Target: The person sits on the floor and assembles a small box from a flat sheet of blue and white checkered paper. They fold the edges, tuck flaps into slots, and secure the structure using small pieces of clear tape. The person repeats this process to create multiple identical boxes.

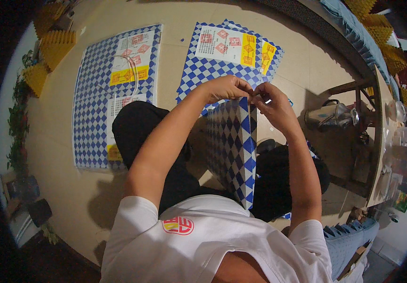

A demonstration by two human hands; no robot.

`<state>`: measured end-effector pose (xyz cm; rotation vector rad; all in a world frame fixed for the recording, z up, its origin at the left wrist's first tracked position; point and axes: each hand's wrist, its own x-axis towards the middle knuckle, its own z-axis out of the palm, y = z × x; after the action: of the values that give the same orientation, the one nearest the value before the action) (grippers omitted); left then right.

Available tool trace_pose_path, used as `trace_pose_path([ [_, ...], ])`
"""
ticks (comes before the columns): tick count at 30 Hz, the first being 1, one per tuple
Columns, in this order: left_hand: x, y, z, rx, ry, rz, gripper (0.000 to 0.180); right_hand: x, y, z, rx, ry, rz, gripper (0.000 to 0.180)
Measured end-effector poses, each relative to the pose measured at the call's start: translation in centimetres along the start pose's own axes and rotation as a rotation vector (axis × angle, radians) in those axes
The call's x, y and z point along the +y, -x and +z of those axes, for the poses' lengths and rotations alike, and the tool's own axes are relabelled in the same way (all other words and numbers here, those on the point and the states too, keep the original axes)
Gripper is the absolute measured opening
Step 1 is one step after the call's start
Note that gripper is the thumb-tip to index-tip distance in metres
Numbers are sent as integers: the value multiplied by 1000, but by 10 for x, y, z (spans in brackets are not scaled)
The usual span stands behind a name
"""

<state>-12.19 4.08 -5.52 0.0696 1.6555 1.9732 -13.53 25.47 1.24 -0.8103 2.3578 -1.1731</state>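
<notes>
1. Left hand (pixel 227 87): fingers curled closed, pinching the top edge of a blue-and-white checkered paper bag (pixel 234 146).
2. Right hand (pixel 271 101): fingers closed at the same top edge, just beside the left hand; a small pale piece shows between the fingertips, too small to identify.
3. Checkered paper bag: held upright between the person's knees, above the floor (pixel 66 170), its folded side facing the camera.
4. Flat checkered sheets (pixel 97 94) lie on the floor to the left; a white cord (pixel 132 78) rests on them.
5. A further stack of checkered sheets (pixel 222 54) lies ahead, beyond the hands.
6. A metal kettle (pixel 328 117) stands at the right, near a low worktop (pixel 378 155).
</notes>
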Motion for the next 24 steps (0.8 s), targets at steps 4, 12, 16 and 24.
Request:
trace_pose_path([
  [4, -6, -2, 2, 11, 12, 19, 24, 6, 2, 4, 56, 4, 26, 16],
  [12, -14, -6, 3, 29, 31, 30, 21, 6, 9, 12, 119, -95, -33, 13],
  [16, -10, -3, 2, -21, 46, 1, 23, 4, 10, 8, 120, 143, -220, 10],
  [24, -17, -7, -3, -53, 96, -8, 23, 10, 9, 11, 95, 255, -338, 13],
])
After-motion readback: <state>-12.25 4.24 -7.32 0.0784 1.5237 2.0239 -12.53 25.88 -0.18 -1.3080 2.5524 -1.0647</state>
